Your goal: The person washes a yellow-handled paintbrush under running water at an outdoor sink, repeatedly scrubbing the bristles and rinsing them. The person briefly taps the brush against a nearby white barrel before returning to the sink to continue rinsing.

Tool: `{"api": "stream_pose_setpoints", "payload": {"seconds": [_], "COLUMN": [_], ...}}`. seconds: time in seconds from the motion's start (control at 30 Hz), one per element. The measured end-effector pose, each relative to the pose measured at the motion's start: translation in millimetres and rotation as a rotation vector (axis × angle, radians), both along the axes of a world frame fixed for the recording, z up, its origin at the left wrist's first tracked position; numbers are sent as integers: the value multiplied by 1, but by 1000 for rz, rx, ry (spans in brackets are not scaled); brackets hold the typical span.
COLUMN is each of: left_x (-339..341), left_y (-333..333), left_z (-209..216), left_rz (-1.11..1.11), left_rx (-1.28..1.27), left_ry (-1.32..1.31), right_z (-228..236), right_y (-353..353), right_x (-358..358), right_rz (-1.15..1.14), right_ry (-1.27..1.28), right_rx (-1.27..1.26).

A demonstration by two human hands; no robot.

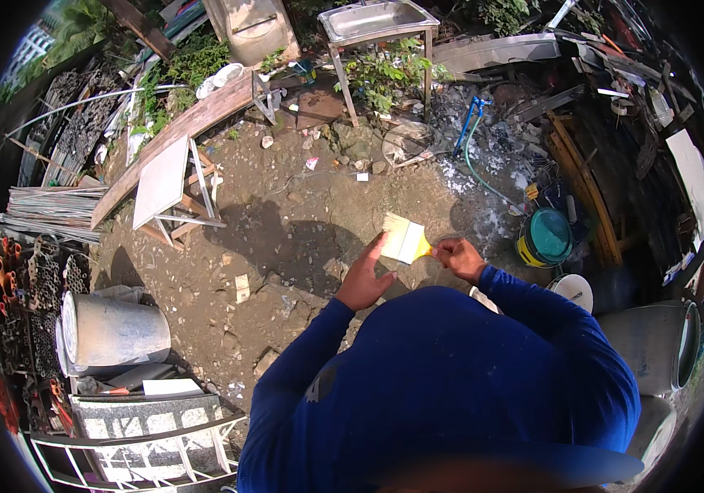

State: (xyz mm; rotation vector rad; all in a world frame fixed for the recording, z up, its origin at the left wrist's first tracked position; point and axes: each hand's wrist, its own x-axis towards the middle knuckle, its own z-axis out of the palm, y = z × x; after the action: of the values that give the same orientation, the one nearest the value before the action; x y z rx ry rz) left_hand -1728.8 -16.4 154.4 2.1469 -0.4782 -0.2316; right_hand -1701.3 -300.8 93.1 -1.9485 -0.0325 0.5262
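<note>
Pale bristles of a wide paintbrush point up and to the left, in the air in front of the person's chest, above bare brown ground. The right hand is closed around the yellow handle, so the brush stays steady, while the left hand has its fingers open and touches the bristles from the near side, as if it feels or spreads them. Both arms wear blue sleeves. To the right, near the brush, a yellow bucket with a green lid stands on the ground, within easy reach. Farther away a metal sink on legs stands among plants, and on the left a grey drum lies beside stacked pipes.
</note>
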Motion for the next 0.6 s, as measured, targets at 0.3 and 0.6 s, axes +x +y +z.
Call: {"api": "stream_pose_setpoints", "payload": {"seconds": [0.3,0.6], "left_x": [235,461], "left_y": [53,131], "left_z": [-49,-48], "left_rz": [79,442], "left_rx": [8,-111], "left_ry": [-52,-22], "right_z": [-36,-27], "right_y": [62,161], "right_x": [253,551], "right_rz": [74,301], "right_ry": [-158,-181], "right_rx": [-53,-2]}}
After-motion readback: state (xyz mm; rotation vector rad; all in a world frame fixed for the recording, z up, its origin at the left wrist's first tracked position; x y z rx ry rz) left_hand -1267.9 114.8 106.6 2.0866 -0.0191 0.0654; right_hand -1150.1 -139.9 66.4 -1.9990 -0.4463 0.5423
